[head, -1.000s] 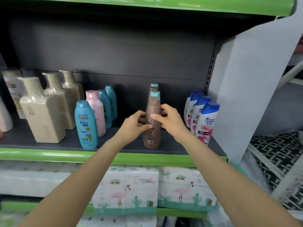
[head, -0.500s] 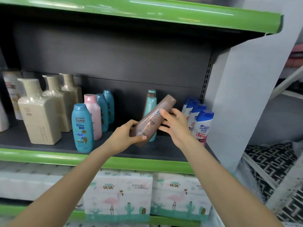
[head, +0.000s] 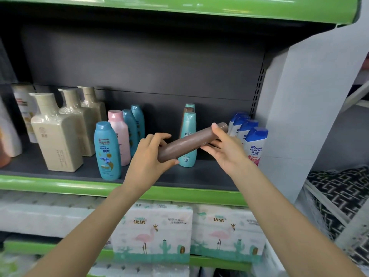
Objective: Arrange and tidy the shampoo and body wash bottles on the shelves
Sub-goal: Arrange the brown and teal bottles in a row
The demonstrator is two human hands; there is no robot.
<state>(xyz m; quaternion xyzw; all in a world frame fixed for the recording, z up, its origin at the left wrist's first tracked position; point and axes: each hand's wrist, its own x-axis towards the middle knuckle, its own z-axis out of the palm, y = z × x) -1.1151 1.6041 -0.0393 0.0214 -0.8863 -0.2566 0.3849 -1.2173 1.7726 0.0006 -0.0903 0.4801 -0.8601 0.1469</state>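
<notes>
A dark shelf with a green front edge carries bottles. The brown bottle lies nearly level above it, cap end up-right. The left hand and right hand grip its ends.

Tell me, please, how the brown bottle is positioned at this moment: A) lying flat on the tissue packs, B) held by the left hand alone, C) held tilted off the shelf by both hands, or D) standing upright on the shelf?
C: the brown bottle slants above the shelf, the left hand gripping its lower end and the right hand its upper end.

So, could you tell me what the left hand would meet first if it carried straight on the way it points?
Probably the teal bottle behind the brown bottle that the left hand holds; depth is unclear.
</notes>
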